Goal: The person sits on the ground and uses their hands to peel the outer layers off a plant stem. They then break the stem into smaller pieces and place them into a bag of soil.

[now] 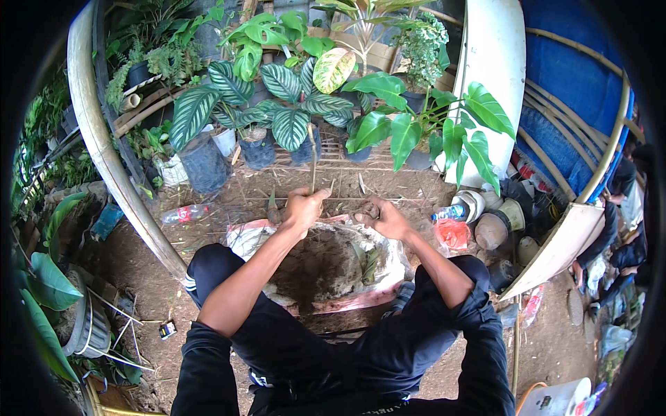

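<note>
In my left hand [303, 209] is a thin brown stick or bare stem [313, 164], which points away from me towards the potted plants. My right hand [389, 220] has its fingers closed around a small brown clump [370, 210], perhaps soil or root; its exact kind is unclear. Both hands are above the far edge of a white sack [393, 249] spread on the ground between my knees. Dark loose soil [315, 260] covers the sack's middle. A small green and brown leafy piece [370, 266] lies on its right part.
Beyond my hands stand striped-leaf plants [291, 125] and a glossy green plant [406, 138] in black pots. A plastic bottle [185, 213] lies left. Stacked pots [491, 229] and a red plastic bag [451, 234] are right. A bamboo pole [99, 140] rises left. People [622, 229] are far right.
</note>
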Tool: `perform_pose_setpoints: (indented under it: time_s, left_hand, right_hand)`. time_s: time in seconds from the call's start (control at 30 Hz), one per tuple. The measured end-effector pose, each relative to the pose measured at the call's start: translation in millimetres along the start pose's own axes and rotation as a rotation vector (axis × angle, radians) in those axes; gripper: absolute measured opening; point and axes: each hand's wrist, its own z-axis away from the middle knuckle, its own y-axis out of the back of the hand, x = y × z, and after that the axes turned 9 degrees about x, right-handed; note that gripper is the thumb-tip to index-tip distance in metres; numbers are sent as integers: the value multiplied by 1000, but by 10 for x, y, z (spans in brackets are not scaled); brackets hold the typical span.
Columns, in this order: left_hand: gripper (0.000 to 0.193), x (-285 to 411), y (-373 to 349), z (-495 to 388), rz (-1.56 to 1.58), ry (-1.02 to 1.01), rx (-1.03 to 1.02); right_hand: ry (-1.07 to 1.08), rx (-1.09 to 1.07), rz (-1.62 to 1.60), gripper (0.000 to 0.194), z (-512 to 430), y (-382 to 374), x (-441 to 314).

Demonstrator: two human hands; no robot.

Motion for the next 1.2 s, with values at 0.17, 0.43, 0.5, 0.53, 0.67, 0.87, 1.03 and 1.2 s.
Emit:
perform_pose_setpoints:
  time_s: [0.17,0.43,0.5,0.53,0.67,0.87,1.03,1.2]
  left_hand:
    - [34,-41,-7,32,162,101,-129]
    - [30,-180,-28,-122,308,44,7]
    - [30,-195,-24,-121,331,80,-39]
    - [30,-205,-30,-110,312,92,-60]
    - [31,-237,-75,-72,195,107,-83]
    - [30,-223,-75,-77,72,40,-66]
    - [30,-204,-72,-58,101,15,-13]
    - [29,-195,-62,-52,110,16,18]
  right_hand:
    - [74,97,-179,48,-119,-107,-162]
    - [70,244,-317,41,-271,-198,-294]
    - [82,254,-284,40,-233,-195,-324]
    - [104,267,-262,40,-208,-193,-345]
    - [48,170,-387,41,-141,-188,-420]
    - [94,151,-418,47,-191,-200,-372]
    - [-59,102,-518,63,-236,-254,-359]
    - [-51,192,-553,67,-210,-295,-406]
